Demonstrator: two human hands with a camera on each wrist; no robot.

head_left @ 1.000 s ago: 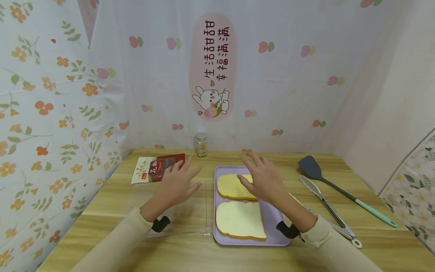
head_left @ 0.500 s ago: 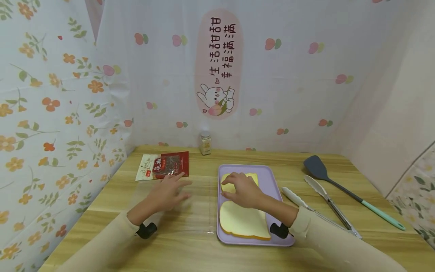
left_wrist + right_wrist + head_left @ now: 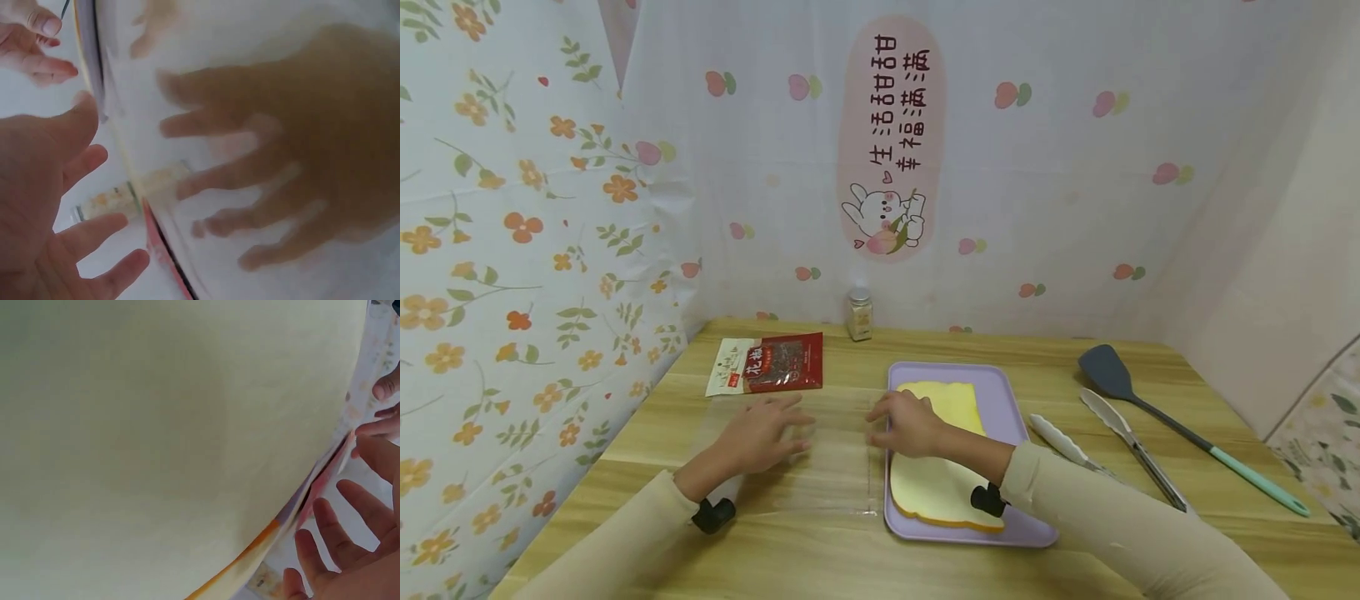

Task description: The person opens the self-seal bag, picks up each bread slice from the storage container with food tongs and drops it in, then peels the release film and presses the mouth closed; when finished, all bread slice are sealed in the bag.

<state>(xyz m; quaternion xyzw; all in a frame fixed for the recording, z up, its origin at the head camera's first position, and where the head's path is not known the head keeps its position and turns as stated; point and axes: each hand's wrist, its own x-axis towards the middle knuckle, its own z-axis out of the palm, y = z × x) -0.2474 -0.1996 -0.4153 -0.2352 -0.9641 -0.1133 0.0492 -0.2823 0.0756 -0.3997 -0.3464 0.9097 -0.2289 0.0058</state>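
Note:
My left hand (image 3: 762, 437) hovers over a clear, flat sheet (image 3: 838, 492) with its fingers spread and relaxed. In the left wrist view the sheet mirrors this hand (image 3: 37, 187). Reaching past the left edge of a purple tray (image 3: 997, 396), my right hand (image 3: 906, 423) has bent, parted fingers and holds nothing. Its fingertips lie near the sheet's right edge; contact cannot be made out. Under my right hand and forearm, two bread slices lie on the tray: a front slice (image 3: 936, 496) and a yellower back slice (image 3: 958, 400), both partly covered.
Behind the sheet lies a red and cream spice packet (image 3: 786, 364). A small seasoning bottle (image 3: 860, 317) stands at the table's back edge. Right of the tray are spread metal tongs (image 3: 1108, 410) and a dark spatula (image 3: 1108, 375) with a mint handle. Fabric walls surround the table.
Both hands have come down towards the table. My right hand has moved left from over the bread to the tray's left edge. The head view has shifted slightly.

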